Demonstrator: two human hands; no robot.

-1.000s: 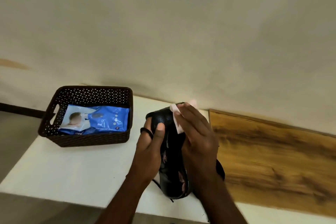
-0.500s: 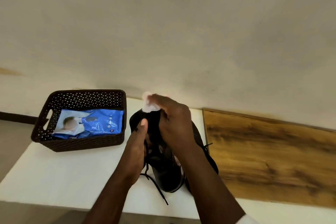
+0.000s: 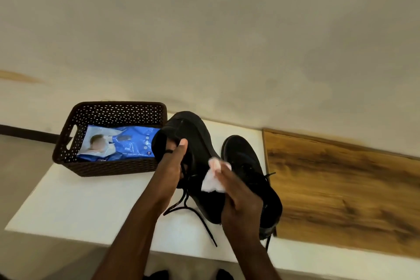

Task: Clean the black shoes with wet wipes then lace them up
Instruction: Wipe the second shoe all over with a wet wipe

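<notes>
Left hand (image 3: pixel 173 166) grips the raised shoe (image 3: pixel 195 157) by its opening above the white table (image 3: pixel 91 207); right hand (image 3: pixel 238 198) presses a crumpled wipe (image 3: pixel 212 179) to its side. Dangling laces (image 3: pixel 193 211) could snag, tugging it loose

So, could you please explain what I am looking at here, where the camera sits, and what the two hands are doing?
There is no machine here: a person works with bare hands, and a wide-angle camera worn on their head looks forward and down. The left hand grips a black shoe at its opening and holds it up, laces dangling onto the white table. The right hand presses a white wet wipe against the shoe's side. A second black shoe stands on the table just to the right. On the left sits a brown basket holding a blue pack of wipes. A wooden board lies on the right.
</notes>
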